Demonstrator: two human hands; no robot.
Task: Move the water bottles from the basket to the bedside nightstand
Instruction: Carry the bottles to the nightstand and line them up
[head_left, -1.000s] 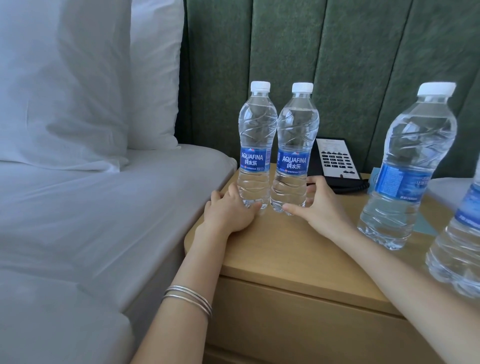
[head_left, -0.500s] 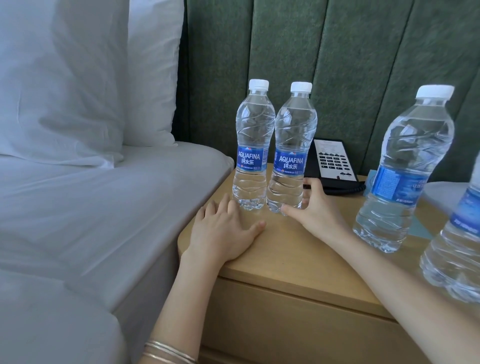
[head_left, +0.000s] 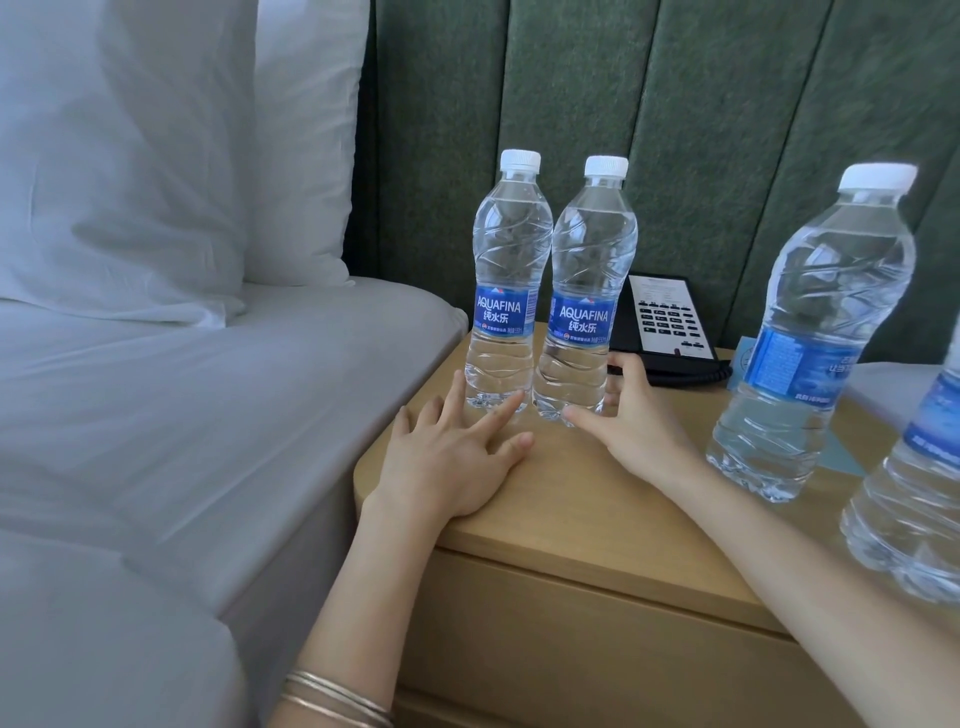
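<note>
Two Aquafina water bottles stand upright side by side at the back left of the wooden nightstand (head_left: 566, 525). My left hand (head_left: 452, 457) lies flat on the top with fingers spread and straight, its index fingertip at the base of the left bottle (head_left: 506, 291). My right hand (head_left: 631, 423) cups the base of the right bottle (head_left: 587, 301), thumb in front and fingers behind it. A third water bottle (head_left: 815, 332) stands nearer on the right, and another bottle (head_left: 919, 499) is cut off by the right edge. No basket is in view.
A black desk phone (head_left: 667, 322) sits behind the bottles against the green padded headboard (head_left: 727, 130). The bed (head_left: 208, 395) with white sheets and pillows (head_left: 135, 156) borders the nightstand on the left. A drawer front is below the top's near edge.
My left hand has let go of the left bottle, drawn back and flattened on the nightstand. My right hand stays at the right bottle's base.
</note>
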